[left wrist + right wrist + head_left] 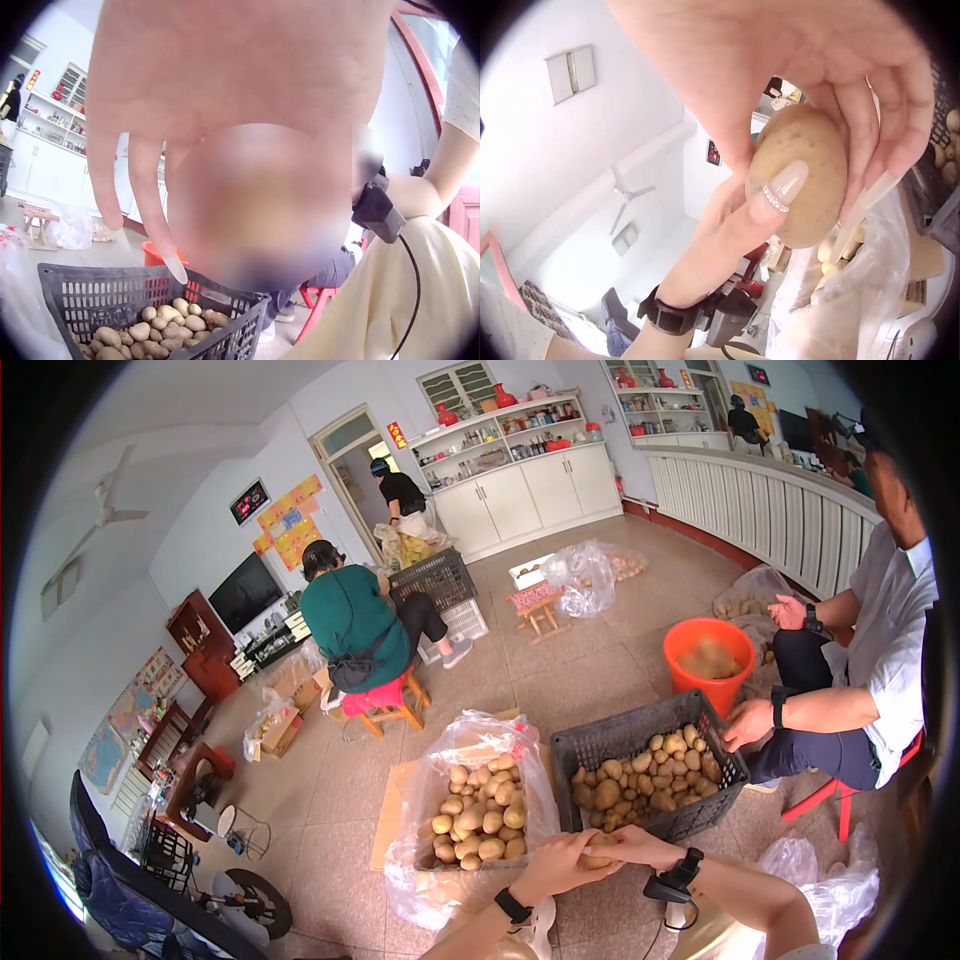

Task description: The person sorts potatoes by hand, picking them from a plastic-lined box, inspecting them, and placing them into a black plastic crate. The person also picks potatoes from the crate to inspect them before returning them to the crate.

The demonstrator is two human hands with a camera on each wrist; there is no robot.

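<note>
A brownish-yellow potato (598, 852) is held between both hands, over the near edge of a black plastic crate (562, 760). My left hand (556, 866) grips it from the left, its thumb lying across the skin in the right wrist view. From the other side my right hand (643, 847) curls its fingers round the potato (810, 206). Small dark specks dot its surface. In the left wrist view a blurred patch covers what lies under the left palm (232, 67). Loose potatoes (650, 775) fill the crate, and more potatoes (480, 815) sit in a plastic-lined box (540, 800) beside it.
At the right a seated person (890, 630) works by an orange bucket (683, 660), where a blurred potato shows. A person in green (350, 620) sits on a wooden stool at the back left. Crumpled plastic (825, 875) lies at lower right; a small bench (540, 610) stands farther off.
</note>
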